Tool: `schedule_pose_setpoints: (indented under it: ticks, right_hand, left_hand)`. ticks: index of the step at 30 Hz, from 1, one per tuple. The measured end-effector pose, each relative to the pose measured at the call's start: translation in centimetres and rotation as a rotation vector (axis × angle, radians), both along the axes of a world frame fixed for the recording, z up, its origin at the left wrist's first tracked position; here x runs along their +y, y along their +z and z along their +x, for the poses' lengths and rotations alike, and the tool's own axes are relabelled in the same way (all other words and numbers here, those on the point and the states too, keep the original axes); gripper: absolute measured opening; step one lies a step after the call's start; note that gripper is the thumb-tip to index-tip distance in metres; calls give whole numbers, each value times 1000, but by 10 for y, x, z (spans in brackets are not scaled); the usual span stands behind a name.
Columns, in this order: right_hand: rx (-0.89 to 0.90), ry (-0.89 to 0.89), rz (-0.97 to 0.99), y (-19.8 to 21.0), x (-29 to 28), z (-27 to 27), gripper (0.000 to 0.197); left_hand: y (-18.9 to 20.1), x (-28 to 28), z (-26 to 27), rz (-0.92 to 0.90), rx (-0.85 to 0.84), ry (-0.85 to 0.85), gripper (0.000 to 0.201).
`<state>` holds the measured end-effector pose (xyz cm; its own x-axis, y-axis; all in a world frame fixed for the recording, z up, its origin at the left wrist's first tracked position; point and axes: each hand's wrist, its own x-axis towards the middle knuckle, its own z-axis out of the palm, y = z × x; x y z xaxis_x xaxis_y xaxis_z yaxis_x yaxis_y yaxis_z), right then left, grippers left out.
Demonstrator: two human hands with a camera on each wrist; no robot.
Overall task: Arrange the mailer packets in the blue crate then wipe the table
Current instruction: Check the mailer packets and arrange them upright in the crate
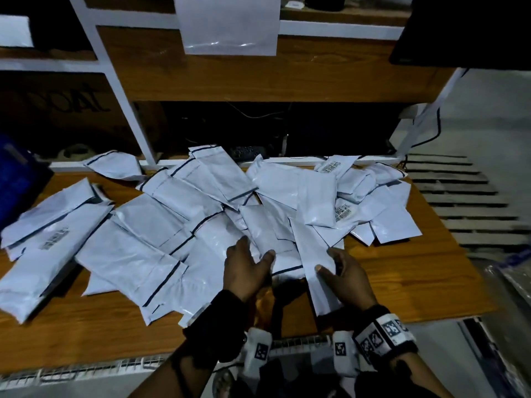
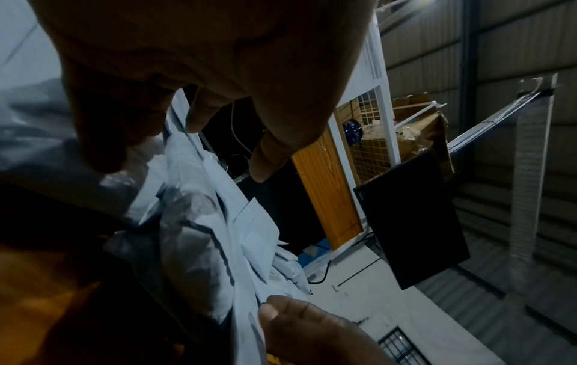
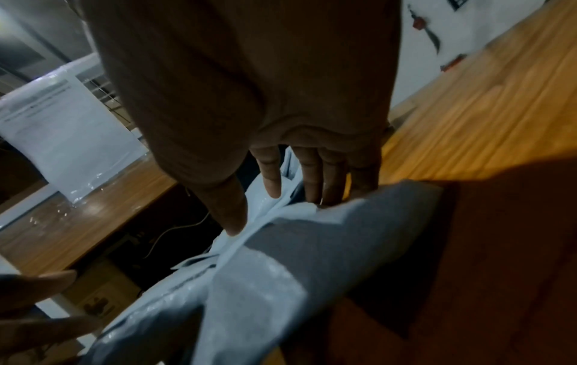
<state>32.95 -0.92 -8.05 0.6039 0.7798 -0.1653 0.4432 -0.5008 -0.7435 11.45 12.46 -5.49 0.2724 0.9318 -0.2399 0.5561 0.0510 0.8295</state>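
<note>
Several white mailer packets (image 1: 161,225) lie heaped across the wooden table (image 1: 402,271). At the far left edge only a corner of the blue crate (image 1: 17,182) shows. My right hand (image 1: 330,259) holds a long narrow packet (image 1: 313,225) near the front of the pile, thumb on top and fingers behind its right edge. The right wrist view shows that packet (image 3: 281,271) running under my right hand (image 3: 265,205). My left hand (image 1: 255,248) reaches into the heap beside it, fingers spread and touching a packet (image 1: 267,228). In the left wrist view my left hand (image 2: 187,148) hangs loosely over the packets (image 2: 200,222).
A white-framed wooden shelf unit (image 1: 126,110) rises behind the table, with a plastic-covered sheet (image 1: 230,24) hanging on it. A black monitor (image 1: 459,30) is at the top right. Cables and dark space lie under the shelf. Bare wood shows along the table's front and right.
</note>
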Motion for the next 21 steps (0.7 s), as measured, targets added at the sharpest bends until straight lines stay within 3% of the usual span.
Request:
schedule_pose_setpoints:
  ticks: [5,7,9,12,14,18,21]
  right_hand:
    - [16,-14,-34,-18,2,10,88]
    - [2,-2,-26,-15,5,19,93]
    - [139,19,-20,-4,5,22,93]
    - [448,-30,50,-11,2,33,81]
    - [475,-23,77,-20,0,44,73]
    - [663,53,127,-23,-14,59,44]
    - [701,134,135,-18,-20,70,32]
  left_hand:
    - [-2,-6,22,-3,52,88,54]
    - [3,-11,31,-15,97,125,54]
    - [8,-14,40,-30,134,182,59]
    - [16,-20,56,-21,215,282,56]
    - [18,-24,66,-39,206,330,45]
    - [23,-35,73,-132,-30,401,30]
    - [30,-45,66,-137,-187,513,21]
